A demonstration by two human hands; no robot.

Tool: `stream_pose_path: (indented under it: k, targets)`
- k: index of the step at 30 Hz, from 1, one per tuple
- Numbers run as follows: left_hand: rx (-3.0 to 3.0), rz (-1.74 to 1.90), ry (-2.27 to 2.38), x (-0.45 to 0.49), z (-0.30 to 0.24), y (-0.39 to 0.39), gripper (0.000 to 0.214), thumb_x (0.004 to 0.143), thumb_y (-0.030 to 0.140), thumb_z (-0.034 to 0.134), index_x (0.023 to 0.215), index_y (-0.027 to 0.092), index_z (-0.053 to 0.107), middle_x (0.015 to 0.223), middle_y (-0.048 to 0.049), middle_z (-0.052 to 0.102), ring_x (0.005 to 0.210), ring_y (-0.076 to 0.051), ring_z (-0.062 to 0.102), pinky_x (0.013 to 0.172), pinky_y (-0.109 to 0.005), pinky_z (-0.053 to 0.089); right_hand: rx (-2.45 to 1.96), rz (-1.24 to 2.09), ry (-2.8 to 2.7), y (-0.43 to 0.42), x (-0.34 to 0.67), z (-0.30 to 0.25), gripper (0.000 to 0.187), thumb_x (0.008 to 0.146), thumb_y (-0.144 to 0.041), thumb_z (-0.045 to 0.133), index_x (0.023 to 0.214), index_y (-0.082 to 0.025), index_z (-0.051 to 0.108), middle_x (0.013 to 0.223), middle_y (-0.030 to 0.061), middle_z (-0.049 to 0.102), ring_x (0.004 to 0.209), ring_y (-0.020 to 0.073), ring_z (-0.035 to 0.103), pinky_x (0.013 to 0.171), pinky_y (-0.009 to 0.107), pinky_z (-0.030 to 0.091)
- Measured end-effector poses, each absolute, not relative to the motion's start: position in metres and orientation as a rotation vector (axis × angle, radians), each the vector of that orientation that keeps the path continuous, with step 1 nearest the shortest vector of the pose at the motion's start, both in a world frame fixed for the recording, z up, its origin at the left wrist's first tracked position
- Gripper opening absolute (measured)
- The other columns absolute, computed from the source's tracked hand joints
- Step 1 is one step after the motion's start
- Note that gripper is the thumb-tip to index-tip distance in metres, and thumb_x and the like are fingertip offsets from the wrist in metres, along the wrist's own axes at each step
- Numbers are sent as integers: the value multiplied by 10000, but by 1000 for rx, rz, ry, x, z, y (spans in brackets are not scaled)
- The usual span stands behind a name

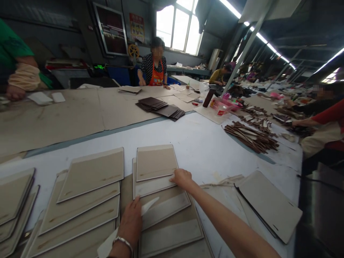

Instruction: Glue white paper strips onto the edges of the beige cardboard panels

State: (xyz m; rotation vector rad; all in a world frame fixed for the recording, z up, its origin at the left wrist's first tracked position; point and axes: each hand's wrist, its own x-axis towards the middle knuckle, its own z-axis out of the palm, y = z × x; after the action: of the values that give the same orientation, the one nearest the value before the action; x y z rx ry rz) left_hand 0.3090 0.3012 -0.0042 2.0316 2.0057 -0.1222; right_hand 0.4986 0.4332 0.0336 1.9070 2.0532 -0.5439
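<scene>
Before me several flat beige panels [156, 163] with dark edges overlap in a column, some with a pale strip [172, 209] along the lower edge. My left hand [131, 216], with a silver bracelet [125, 242] on the wrist, is closed around a white strip [149, 205] that sticks out on both sides of it. My right hand [182, 178] is closed with its fingertips at the lower right corner of the uppermost panel, by the end of a pale strip. What lies between those fingertips is too small to make out.
More overlapping beige panels [92, 173] lie to the left, and grey panels [271, 204] to the right. Further off are dark brown panels [153, 103], brown strips [251, 136], a pink basket [224, 105] and a dark bottle [209, 98]. Co-workers [154, 68] are around the tables.
</scene>
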Motion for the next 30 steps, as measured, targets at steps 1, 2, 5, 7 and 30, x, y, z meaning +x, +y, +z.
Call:
stream_pose_path:
  k: [1, 2, 5, 7, 30]
  targets:
    - [2025, -122, 1999, 310, 1, 302, 464, 697, -86, 292, 1023, 99, 565, 1268, -91, 487, 1146, -163, 445, 990, -283, 312, 1906, -541, 2053, 435, 501, 34, 356, 719, -428, 560, 972, -189, 633, 1057, 134, 624, 980, 252, 573, 747, 325, 436]
    - [2017, -118, 1998, 311, 5, 302, 453, 699, -83, 296, 1013, 98, 568, 1269, -90, 486, 1141, -166, 450, 987, -284, 318, 1903, -540, 2055, 436, 503, 34, 342, 723, -422, 553, 956, -186, 638, 1043, 131, 630, 964, 250, 580, 733, 319, 438]
    - [2003, -106, 1996, 313, 12, 302, 422, 709, -72, 305, 990, 94, 573, 1270, -98, 485, 1133, -172, 459, 983, -298, 329, 1890, -544, 2069, 438, 509, 35, 307, 731, -403, 536, 908, -179, 649, 995, 122, 647, 918, 240, 598, 689, 301, 438]
    - [1985, -98, 1995, 313, 12, 302, 415, 706, -71, 317, 994, 92, 569, 1272, -105, 480, 1142, -173, 451, 986, -305, 328, 1883, -542, 2084, 437, 511, 36, 290, 735, -392, 527, 892, -183, 650, 976, 113, 653, 900, 231, 603, 668, 288, 434]
    - [2011, 4, 1994, 311, 6, 300, 400, 712, -62, 325, 968, 82, 597, 1254, -126, 500, 1125, -204, 469, 977, -321, 351, 1206, -391, 2867, 372, 476, 4, 539, 850, -390, 404, 1297, -90, 364, 1368, 138, 343, 1267, 224, 272, 1045, 354, 210]
